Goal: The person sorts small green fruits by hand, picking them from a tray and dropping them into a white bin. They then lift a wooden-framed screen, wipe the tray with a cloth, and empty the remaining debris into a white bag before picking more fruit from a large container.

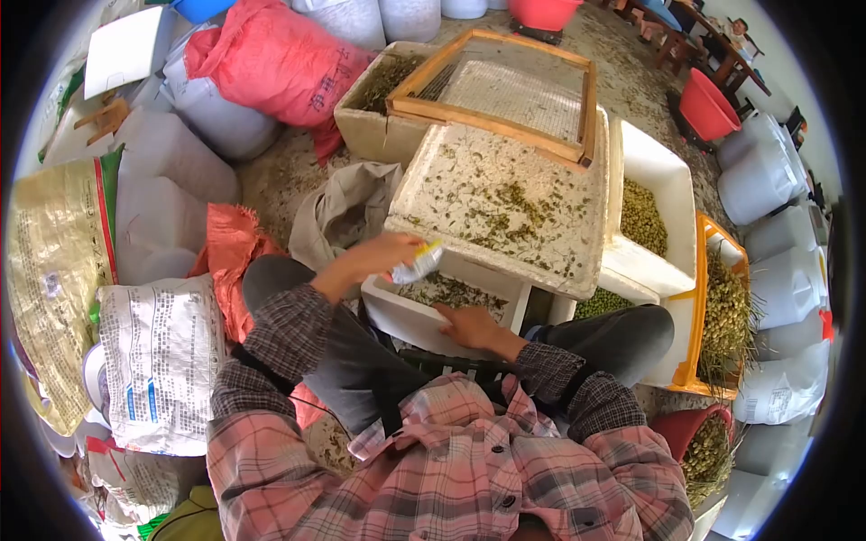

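Observation:
My left hand [383, 256] is closed around a small white and yellow packet-like piece [419, 262], over the near left corner of a white foam tray [421, 206]. Bits of green and brown plant matter [514, 216] lie scattered on that tray. Lower down, my right hand [469, 326] is at the near rim of a white foam box [406, 316], its fingers bent over the edge. Dark green plant bits [456, 293] lie inside this box, between my knees.
A wood-framed mesh screen [519, 86] rests on the tray's far side. To the right stand a foam box [657, 162] of green pods and an orange crate [701, 307] of stems. Sacks [162, 361] crowd the left. A person [740, 34] is at the far right.

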### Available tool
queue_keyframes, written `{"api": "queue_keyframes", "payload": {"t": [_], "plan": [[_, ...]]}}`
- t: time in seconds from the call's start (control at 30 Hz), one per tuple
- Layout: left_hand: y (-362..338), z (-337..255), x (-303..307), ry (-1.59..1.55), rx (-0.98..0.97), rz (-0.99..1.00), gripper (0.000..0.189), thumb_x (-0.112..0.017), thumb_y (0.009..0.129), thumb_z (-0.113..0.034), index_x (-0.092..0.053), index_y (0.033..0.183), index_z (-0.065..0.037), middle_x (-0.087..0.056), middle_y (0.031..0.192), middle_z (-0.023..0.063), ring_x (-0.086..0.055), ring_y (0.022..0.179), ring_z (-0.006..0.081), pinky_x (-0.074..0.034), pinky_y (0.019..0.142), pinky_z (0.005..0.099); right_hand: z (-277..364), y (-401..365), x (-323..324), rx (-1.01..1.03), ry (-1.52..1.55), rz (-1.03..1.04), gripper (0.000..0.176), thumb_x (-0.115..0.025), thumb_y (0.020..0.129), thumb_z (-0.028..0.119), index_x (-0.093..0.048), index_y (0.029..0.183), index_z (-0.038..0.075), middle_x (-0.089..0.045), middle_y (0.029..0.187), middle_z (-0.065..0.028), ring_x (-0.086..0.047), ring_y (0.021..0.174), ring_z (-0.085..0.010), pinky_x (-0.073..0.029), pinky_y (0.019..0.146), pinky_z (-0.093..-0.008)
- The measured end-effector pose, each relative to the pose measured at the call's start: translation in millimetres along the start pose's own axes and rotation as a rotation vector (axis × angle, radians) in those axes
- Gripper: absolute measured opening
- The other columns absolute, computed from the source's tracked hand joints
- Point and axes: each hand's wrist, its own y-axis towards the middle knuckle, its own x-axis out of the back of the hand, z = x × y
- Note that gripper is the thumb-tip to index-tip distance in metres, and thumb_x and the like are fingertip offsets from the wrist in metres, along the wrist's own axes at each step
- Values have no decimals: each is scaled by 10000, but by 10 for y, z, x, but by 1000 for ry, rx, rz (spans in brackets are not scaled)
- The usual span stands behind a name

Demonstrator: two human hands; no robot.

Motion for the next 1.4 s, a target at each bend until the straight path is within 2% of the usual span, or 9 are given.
{"api": "queue_keyframes", "payload": {"t": [0.17, 0.27, 0.37, 0.47, 0.57, 0.67, 0.87, 1.17, 1.4], "plan": [[-427, -63, 455, -899, -158, 215, 579, -484, 857, -175, -374, 1410, -42, -466, 1382, 162, -541, 1166, 362, -431, 963, 564, -122, -42, 295, 17, 157, 3, 579, -557, 894, 373, -391, 1406, 159, -668, 992, -183, -644, 906, -360, -493, 802, -450], [-546, -156, 464, -954, -280, 204, 541, -452, 931, -293, -374, 1402, -39, -481, 1372, 163, -502, 1216, 399, -378, 992, 599, -272, -59, 341, 10, 192, 5, 578, -546, 902, 379, -384, 1418, 177, -644, 1108, -169, -620, 996, -346, -477, 857, -433], [-499, -96, 439, -1026, -208, 108, 531, -491, 951, -352, -405, 1374, -42, -526, 1324, 141, -547, 1159, 347, -414, 969, 557, -338, -37, 382, 15, 212, -18, 582, -535, 906, 393, -373, 1429, 197, -614, 1192, -158, -603, 1050, -331, -466, 886, -423], [-390, -156, 256, -648, -105, -169, 518, -633, 896, -359, -502, 1282, -39, -613, 1165, 109, -615, 989, 260, -487, 869, 445, -270, -29, 501, -46, 227, -47, 583, -537, 896, 404, -389, 1422, 199, -612, 1195, -164, -600, 1056, -335, -466, 891, -418], [-17, 69, 204, -792, 87, 28, 439, -695, 859, -283, -568, 1188, -22, -642, 1055, 80, -605, 897, 198, -494, 811, 369, -134, -82, 851, -109, 221, -42, 568, -544, 879, 401, -439, 1391, 179, -622, 1167, -179, -600, 1047, -352, -468, 891, -419], [323, 168, 42, -963, 118, 62, 423, -655, 887, -268, -546, 1208, -15, -627, 1124, 99, -597, 932, 217, -485, 852, 382, -237, -102, 940, -110, 244, -91, 544, -551, 864, 391, -492, 1347, 150, -640, 1108, -197, -609, 1009, -370, -475, 876, -426], [557, 16, -53, -1132, -24, 15, 357, -649, 893, -250, -556, 1151, -22, -621, 1058, 115, -589, 920, 230, -497, 846, 410, -239, -134, 1078, -137, 232, -94, 509, -558, 849, 384, -546, 1284, 119, -666, 921, -225, -630, 908, -389, -497, 823, -447], [847, -248, -98, -1144, -68, -43, 361, -632, 906, -262, -543, 1168, -30, -618, 1058, 111, -587, 944, 241, -499, 873, 447, -441, -136, 1153, 67, 168, -157, 509, -591, 841, 426, -567, 1267, 147, -656, 1074, -175, -628, 962, -355, -486, 854, -434], [947, -129, 148, -1007, -35, -74, 397, -653, 889, -335, -571, 1164, -61, -642, 1055, 80, -596, 903, 229, -510, 798, 416, -40, -492, 1275, 34, 103, -87, 493, -599, 849, 428, -571, 1263, 161, -677, 898, -172, -638, 811, -370, -492, 754, -466]]}}
